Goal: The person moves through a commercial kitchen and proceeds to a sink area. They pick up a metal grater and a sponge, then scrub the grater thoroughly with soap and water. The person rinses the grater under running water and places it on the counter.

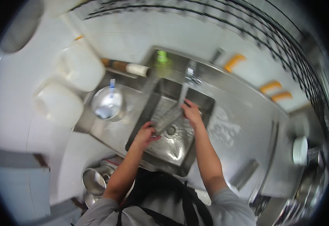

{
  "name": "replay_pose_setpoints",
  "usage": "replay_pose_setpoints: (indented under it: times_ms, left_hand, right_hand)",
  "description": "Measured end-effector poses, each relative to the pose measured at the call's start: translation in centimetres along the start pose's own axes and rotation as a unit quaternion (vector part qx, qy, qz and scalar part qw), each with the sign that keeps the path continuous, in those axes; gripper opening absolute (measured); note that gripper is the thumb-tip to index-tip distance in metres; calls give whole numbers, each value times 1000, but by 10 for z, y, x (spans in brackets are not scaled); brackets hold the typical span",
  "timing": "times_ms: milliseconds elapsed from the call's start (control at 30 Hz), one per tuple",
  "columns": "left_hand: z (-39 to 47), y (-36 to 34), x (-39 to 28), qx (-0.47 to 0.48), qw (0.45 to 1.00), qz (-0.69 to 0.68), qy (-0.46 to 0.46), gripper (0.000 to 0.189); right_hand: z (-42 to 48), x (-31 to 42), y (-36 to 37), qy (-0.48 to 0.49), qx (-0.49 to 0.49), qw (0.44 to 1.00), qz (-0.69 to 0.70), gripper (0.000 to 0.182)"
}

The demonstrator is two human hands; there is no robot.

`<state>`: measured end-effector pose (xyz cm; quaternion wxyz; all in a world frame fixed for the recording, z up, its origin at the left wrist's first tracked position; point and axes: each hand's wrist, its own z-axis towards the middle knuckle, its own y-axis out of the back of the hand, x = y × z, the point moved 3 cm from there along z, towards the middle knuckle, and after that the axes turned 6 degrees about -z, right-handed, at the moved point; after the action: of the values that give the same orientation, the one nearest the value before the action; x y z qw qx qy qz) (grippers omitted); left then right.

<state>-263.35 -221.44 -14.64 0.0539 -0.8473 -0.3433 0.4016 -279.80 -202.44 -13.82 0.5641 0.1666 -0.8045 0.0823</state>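
Both hands are over a stainless steel sink basin (pixel 202 97), one at each end of a long metal piece (pixel 168 118), perhaps a narrow tray or lid; blur hides its exact shape. My left hand (pixel 146 134) grips its lower left end. At the upper right end, my right hand (pixel 191 111) has its fingers around the edge. Water streams from the chrome faucet (pixel 191 73) onto the piece near my right hand. Below it, the wet basin floor shows a round drain (pixel 171 130).
A metal pot (pixel 116 111) holding a blue-handled utensil stands left. Behind are a green-topped pump bottle (pixel 163 62) and white jugs (pixel 83 67). Suds (pixel 223 127) and another long metal piece (pixel 244 173) lie on the right counter. Stacked white dishes (pixel 300 151) stand farther right.
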Motion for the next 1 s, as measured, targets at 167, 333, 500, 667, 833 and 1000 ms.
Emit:
replay_pose_setpoints:
  times_ms: [167, 333, 500, 667, 833, 1000]
  left_hand:
    - [50, -36, 19, 62, 998, -12, -16, 44]
    - [105, -103, -12, 134, 989, 15, -58, 38]
    - [108, -144, -36, 121, 988, 84, -51, 32]
    - [124, -132, -56, 149, 979, 136, -31, 26]
    - [122, -124, -72, 206, 959, 190, -49, 29]
    - [75, -143, -89, 184, 953, 227, -81, 42]
  right_hand:
    - [-52, 37, 46, 159, -78, 981, -79, 55]
    - [-121, 39, 118, 123, -175, 975, -55, 61]
    - [-240, -32, 226, -19, -515, 772, -372, 52]
    - [-343, -124, 273, -311, -531, 697, -367, 72]
    - [-343, -132, 275, -297, -485, 754, -328, 77]
    - [-301, -117, 217, -171, -387, 905, 25, 70]
